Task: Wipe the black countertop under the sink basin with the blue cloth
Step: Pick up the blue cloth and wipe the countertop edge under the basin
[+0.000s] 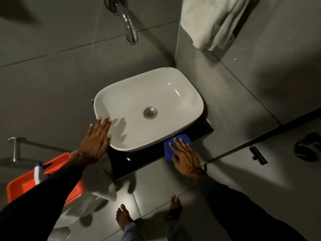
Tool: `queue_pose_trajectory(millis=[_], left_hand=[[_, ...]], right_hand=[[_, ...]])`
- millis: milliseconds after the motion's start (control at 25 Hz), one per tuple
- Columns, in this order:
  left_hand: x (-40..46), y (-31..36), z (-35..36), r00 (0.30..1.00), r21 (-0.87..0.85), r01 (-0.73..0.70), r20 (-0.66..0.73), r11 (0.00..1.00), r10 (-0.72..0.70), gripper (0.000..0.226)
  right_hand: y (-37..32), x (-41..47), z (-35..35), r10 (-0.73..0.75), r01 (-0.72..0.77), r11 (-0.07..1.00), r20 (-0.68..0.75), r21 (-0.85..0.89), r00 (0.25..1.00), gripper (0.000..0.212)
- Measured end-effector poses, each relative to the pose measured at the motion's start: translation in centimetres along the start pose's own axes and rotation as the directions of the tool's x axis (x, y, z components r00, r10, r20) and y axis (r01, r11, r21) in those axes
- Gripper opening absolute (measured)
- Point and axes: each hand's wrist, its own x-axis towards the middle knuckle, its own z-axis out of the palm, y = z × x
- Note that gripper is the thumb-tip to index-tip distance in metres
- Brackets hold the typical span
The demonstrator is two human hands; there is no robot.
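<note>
While the right hand (185, 156) presses flat, fingers spread, on the blue cloth (174, 148), that cloth lies bunched on the black countertop (139, 161) at the basin's five o'clock edge, touching its underside rim. Left hand (96, 141) rests open, palm down, fingers wide, against the white sink basin (147, 108) at eight o'clock. Chrome spout (129, 26) projects at twelve o'clock. An orange tub (57, 162) sits on the floor at eight o'clock, white towel (212, 20) hanging at one o'clock.
</note>
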Motion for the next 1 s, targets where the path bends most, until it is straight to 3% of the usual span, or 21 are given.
queue_pose_trajectory(millis=[240,360,480,600,800,1000], left_hand=[[-0.3,0.8,0.4,0.998,0.072,0.062,-0.022,0.995,-0.060,0.066],[-0.2,1.2,0.4,0.994,0.058,0.105,-0.034,0.993,-0.103,0.068],[-0.1,1.4,0.5,0.990,0.011,0.137,-0.027,0.990,-0.137,0.071],[0.0,1.6,0.4,0.990,0.000,0.138,-0.029,0.990,-0.138,0.071],[-0.2,1.5,0.6,0.990,0.017,0.130,-0.048,0.991,-0.129,0.068],[-0.1,1.8,0.5,0.990,0.015,0.134,-0.047,0.991,-0.134,0.066]], right_hand=[[8.2,2.3,-4.4,0.129,-0.130,0.991,-0.019,-0.045,0.991,0.067],[7.0,2.1,-3.5,0.246,-0.246,0.969,-0.022,0.028,0.969,0.069],[4.9,0.5,-1.6,0.178,-0.178,0.984,0.014,0.010,0.984,0.075],[7.8,1.3,-3.1,0.094,-0.093,0.994,0.021,-0.060,0.995,0.077],[12.0,3.1,-5.9,0.146,-0.144,0.985,0.014,-0.098,0.989,0.075],[8.9,3.2,-4.5,0.266,-0.264,0.963,0.046,-0.044,0.963,0.074]])
